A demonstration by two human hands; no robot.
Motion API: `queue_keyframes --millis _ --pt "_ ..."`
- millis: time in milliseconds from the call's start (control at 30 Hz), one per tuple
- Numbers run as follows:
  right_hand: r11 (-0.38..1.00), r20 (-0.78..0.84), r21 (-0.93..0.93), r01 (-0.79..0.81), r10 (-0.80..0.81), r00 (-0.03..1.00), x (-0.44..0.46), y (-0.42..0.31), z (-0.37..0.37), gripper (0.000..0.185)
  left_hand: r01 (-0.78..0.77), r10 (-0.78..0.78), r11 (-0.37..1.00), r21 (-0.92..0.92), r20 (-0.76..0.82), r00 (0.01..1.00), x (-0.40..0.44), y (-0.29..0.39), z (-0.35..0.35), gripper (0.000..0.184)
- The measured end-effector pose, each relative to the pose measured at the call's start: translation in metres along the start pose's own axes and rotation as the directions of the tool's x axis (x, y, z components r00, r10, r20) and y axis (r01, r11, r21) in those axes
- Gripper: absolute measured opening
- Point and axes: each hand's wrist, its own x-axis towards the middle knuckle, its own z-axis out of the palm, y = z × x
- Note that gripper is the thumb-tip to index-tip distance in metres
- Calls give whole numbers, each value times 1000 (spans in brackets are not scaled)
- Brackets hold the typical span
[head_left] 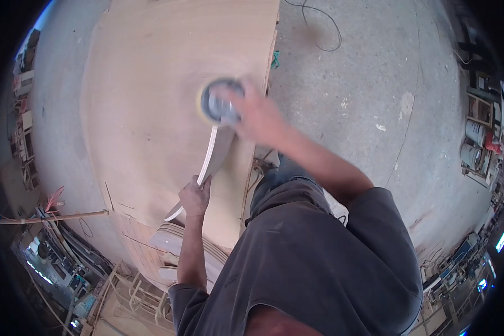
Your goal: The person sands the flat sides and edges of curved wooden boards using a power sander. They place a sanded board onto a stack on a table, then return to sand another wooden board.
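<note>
Over the wide table [140, 101], the left hand [196, 196] is closing its fingers around the curved piece [219, 150]. At its far end, the right hand [255, 115] is clasping the round tool [223, 102].

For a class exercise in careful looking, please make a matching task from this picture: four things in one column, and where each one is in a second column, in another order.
1. Right hand
2. Left hand
3. Dark cable
4. Pale flat pieces

A. Looped on the floor
B. Layered, beside the left forearm
C. On the round tool
D. Gripping the curved piece

Right pairs: 1-C, 2-D, 3-A, 4-B
</note>
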Motion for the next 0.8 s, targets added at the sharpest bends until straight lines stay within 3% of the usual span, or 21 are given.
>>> queue_keyframes --millis 233,333,400,500,600,700,800 --pt "959 250 36 -282 265 931 49 28 -52 66 -52 55 996 66 -41 998 1 1 -3 37" --pt "996 148 -48 -68 75 986 15 9 -40 62 -48 48 999 11 -51 998 -1 2 0 37" --pt "993 208 -110 43 -20 978 -5 -4 -13 59 -50 51 998 25 -45 998 -2 2 1 36" --pt "992 276 -50 114 -96 956 -12 -25 -6 58 -64 65 997 39 -42 997 0 1 -1 35" --pt "1000 175 2 22 -22 984 15 2 -1 62 -67 68 997 27 -40 997 1 0 -1 33" --pt "934 145 319 -161 120 982 46 51 -24 69 -58 57 998 -9 -34 998 2 -7 1 34" --pt "795 286 551 -254 105 952 63 107 -14 76 -88 88 996 5 -35 995 7 -12 4 34"
